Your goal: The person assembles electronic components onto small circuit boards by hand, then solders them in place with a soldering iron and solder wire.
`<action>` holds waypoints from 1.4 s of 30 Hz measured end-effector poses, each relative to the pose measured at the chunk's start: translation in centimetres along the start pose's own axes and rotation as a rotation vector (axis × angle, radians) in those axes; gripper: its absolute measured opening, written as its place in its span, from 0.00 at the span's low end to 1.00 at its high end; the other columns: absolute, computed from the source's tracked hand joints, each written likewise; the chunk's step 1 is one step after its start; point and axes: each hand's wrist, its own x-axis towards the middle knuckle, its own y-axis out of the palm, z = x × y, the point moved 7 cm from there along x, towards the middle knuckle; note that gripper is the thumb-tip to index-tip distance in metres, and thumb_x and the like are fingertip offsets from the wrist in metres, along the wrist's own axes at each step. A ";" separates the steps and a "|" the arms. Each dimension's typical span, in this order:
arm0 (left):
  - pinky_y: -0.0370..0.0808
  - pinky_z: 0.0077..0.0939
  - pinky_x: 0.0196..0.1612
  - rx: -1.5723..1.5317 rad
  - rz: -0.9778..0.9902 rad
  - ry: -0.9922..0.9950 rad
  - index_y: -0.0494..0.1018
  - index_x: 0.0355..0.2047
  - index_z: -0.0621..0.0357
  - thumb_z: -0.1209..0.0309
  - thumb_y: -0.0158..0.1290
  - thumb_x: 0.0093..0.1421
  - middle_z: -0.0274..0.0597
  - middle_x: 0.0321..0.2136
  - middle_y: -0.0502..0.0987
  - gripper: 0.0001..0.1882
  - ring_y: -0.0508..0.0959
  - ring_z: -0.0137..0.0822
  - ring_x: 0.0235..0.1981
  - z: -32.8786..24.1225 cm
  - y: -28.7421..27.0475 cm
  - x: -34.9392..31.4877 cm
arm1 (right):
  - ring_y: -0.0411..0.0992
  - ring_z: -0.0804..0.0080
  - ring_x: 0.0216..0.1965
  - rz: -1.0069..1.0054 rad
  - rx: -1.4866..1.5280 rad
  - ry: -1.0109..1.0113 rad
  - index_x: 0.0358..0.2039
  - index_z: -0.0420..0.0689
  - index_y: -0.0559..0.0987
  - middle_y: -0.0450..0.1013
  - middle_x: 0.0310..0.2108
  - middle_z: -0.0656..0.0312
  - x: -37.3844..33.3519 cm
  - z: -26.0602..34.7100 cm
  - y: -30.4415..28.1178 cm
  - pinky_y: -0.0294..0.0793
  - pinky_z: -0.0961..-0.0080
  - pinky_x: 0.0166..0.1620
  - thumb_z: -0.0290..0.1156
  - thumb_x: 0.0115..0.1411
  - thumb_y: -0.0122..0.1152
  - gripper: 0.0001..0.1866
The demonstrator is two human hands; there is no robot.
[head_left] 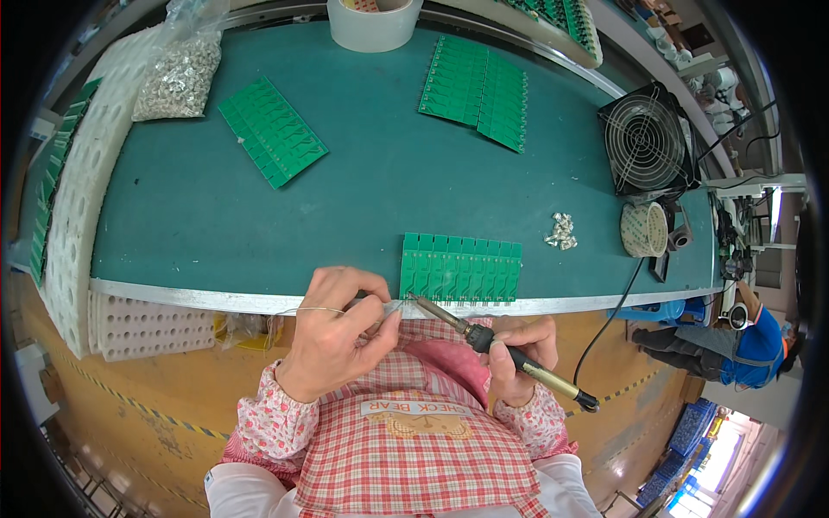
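My right hand (pixel 525 350) grips a soldering iron (pixel 546 377) with a black and brass-coloured handle. Its tip points left and meets the lower left corner of a green circuit board panel (pixel 460 266) at the bench's front edge. Thin solder wire (pixel 313 309) is pinched in my left hand (pixel 339 332), its end close to the iron's tip. Whether tip and wire touch is too small to tell. Along the panel's lower edge runs a row of short metal pins. A small pile of silvery parts (pixel 561 231) lies right of the panel.
More green panels (pixel 273 131) (pixel 475 91) lie farther back on the green bench mat (pixel 345 173). At left are a bag of small metal parts (pixel 180 76) and white perforated foam (pixel 79 198). A fan (pixel 646 142), tape roll (pixel 643 230) and person (pixel 743 354) are at right.
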 end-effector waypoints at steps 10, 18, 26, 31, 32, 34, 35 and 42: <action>0.65 0.33 0.34 0.004 0.018 -0.021 0.67 0.18 0.59 0.78 0.60 0.43 0.38 0.28 0.72 0.10 0.71 0.39 0.28 0.1 0.3 -0.4 | 0.68 0.76 0.19 -0.041 0.034 0.031 0.32 0.38 0.68 0.71 0.21 0.58 -0.6 0.0 0.1 0.67 0.79 0.22 0.18 0.51 0.61 0.11; 0.62 0.28 0.30 0.033 0.005 -0.013 0.64 0.16 0.57 0.79 0.59 0.42 0.37 0.27 0.71 0.12 0.67 0.36 0.26 0.1 0.3 -0.2 | 0.68 0.77 0.18 -0.022 0.002 -0.014 0.33 0.37 0.67 0.70 0.21 0.59 -0.8 -0.1 0.2 0.65 0.81 0.21 0.17 0.51 0.60 0.12; 0.62 0.30 0.34 0.017 -0.038 -0.182 0.68 0.21 0.58 0.75 0.58 0.49 0.39 0.27 0.72 0.08 0.69 0.38 0.26 1.2 -0.7 0.5 | 0.65 0.79 0.16 -0.309 -0.070 0.019 0.34 0.38 0.65 0.68 0.21 0.59 -0.3 1.3 -3.1 0.66 0.82 0.20 0.21 0.55 0.54 0.09; 0.61 0.33 0.38 0.272 -0.122 -0.190 0.71 0.29 0.56 0.69 0.59 0.52 0.38 0.27 0.74 0.08 0.72 0.40 0.28 0.1 -0.3 3.7 | 0.59 0.82 0.17 -0.598 -0.282 0.008 0.31 0.42 0.64 0.63 0.20 0.64 -0.3 1.7 -6.8 0.58 0.87 0.20 0.30 0.58 0.51 0.08; 0.62 0.33 0.40 0.278 -0.073 -0.182 0.71 0.30 0.55 0.68 0.60 0.51 0.38 0.29 0.74 0.10 0.73 0.40 0.30 0.4 0.4 4.0 | 0.59 0.82 0.17 -0.596 -0.249 0.009 0.31 0.42 0.64 0.63 0.20 0.64 -0.3 1.8 -7.1 0.55 0.87 0.20 0.31 0.59 0.51 0.08; 0.62 0.33 0.41 0.305 -0.034 -0.173 0.71 0.32 0.55 0.67 0.61 0.51 0.38 0.31 0.75 0.12 0.74 0.40 0.32 0.5 1.0 4.3 | 0.57 0.83 0.17 -0.639 -0.203 0.012 0.31 0.43 0.64 0.63 0.20 0.64 -0.7 1.7 -7.9 0.55 0.87 0.20 0.33 0.60 0.52 0.09; 0.63 0.30 0.41 0.200 0.033 -0.233 0.70 0.34 0.56 0.68 0.60 0.52 0.38 0.32 0.75 0.12 0.74 0.37 0.32 1.0 1.5 4.3 | 0.57 0.83 0.17 -0.647 -0.173 0.002 0.31 0.43 0.64 0.63 0.20 0.65 -0.8 1.5 -8.1 0.55 0.86 0.20 0.33 0.60 0.52 0.09; 0.69 0.14 0.36 -0.650 0.009 -0.611 0.67 0.38 0.62 0.77 0.55 0.58 0.33 0.33 0.73 0.09 0.72 0.21 0.35 4.6 0.6 4.0 | 0.60 0.81 0.14 -0.694 -0.172 -0.031 0.33 0.42 0.63 0.64 0.20 0.63 -1.2 1.1 -9.3 0.60 0.87 0.18 0.32 0.59 0.53 0.10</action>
